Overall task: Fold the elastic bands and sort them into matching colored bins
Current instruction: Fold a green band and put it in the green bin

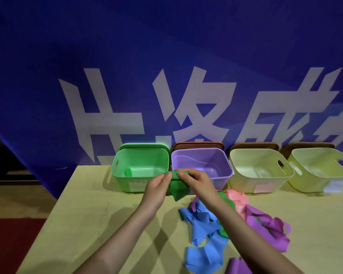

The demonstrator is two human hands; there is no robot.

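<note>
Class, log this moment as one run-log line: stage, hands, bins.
stage: folding | hands: left hand and right hand pinch green band | bins: green bin holds one folded green piece; purple bin empty

Left hand (157,183) and right hand (194,179) raised together, fingers pinching.

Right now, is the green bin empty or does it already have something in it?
Not empty. One folded green band lies on the floor of the green bin, at its left side. Both hands hold another green band in front of it.
</note>
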